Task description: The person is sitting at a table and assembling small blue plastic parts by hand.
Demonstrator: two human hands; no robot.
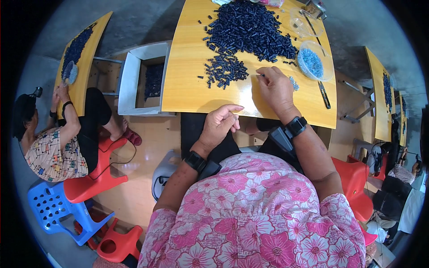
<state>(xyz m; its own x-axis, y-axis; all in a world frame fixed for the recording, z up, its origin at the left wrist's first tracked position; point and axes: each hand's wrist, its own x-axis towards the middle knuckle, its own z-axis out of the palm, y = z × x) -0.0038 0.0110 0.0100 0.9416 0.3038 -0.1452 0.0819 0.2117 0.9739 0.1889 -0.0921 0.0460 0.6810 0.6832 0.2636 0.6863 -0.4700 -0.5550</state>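
My right hand (275, 89) is over the yellow table (183, 85), thumb and fingertips pinched together. A small dark piece shows at the fingertips, similar to the short black plastic tubes nearby. My left hand (219, 128) is curled in front of the table's near edge, its index finger pointing right; what it holds, if anything, is hidden. A large heap of short black tubes (246, 31) covers the far middle of the table, with a smaller group of black tubes (225, 70) nearer me. Small clear-blue pieces (293, 83) lie beside my right hand.
A clear bowl (328, 67) of clear-blue pieces stands at right, with a black-handled cutter (324, 94) in front. Behind are a clear lid (300, 26) and a metal tin (316, 7). An open white box (130, 82) adjoins the table at left. Another person (58, 143) sits further left.
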